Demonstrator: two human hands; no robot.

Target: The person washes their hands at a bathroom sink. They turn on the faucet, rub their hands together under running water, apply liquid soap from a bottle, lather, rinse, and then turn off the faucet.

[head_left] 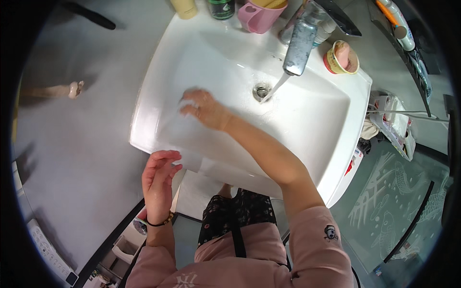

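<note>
Water runs from the metal faucet (297,54) in a stream onto the drain (262,92) of the white ceramic washbasin (317,104). My right hand (207,108) reaches across the left half of the bowl, its fingers bent, apart and blurred; nothing is in it. Its palm side is hidden. At the basin's front left corner, my left hand (160,181) is raised with fingers curled and a gap to the thumb. It looks wet, holds nothing, and has a dark bracelet (161,220) around the wrist.
Along the back rim stand a pink cup (260,18), a dark green jar (221,9) and a yellow tube (184,8). A paper tub (340,59) holding a pink item sits at the right rear. An etched glass panel (389,208) is at the right.
</note>
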